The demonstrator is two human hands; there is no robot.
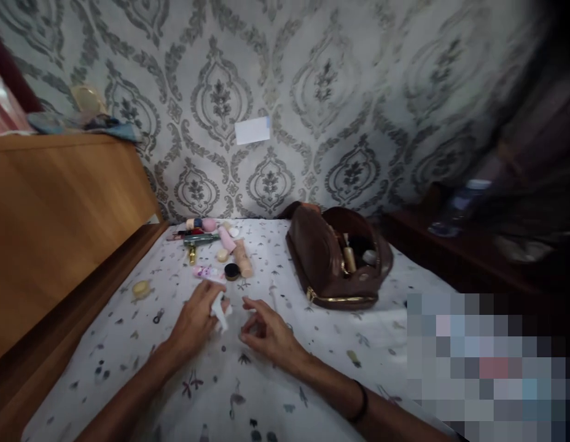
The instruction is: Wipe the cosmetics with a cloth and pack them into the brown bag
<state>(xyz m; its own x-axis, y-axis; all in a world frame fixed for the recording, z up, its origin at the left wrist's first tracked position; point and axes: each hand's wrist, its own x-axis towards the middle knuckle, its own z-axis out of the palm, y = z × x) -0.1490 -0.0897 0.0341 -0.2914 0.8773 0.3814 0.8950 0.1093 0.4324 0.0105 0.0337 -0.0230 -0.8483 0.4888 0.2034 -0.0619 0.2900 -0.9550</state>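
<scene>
We see a wall (312,110) papered in grey damask, with a small white rectangle (252,131) on it (we cannot tell what it is). At our left stands a wooden panel (59,196), a darker wooden rail (73,316) along its foot; a pale blue item (121,131), blurred, lies on top. At our right, a clear bottle (460,207) rests on a dark brown ledge (418,239).

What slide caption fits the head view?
Left hand holding a white tissue-like piece, right hand open beside it, cosmetics and an open brown bag beyond on a patterned white cloth.
</scene>
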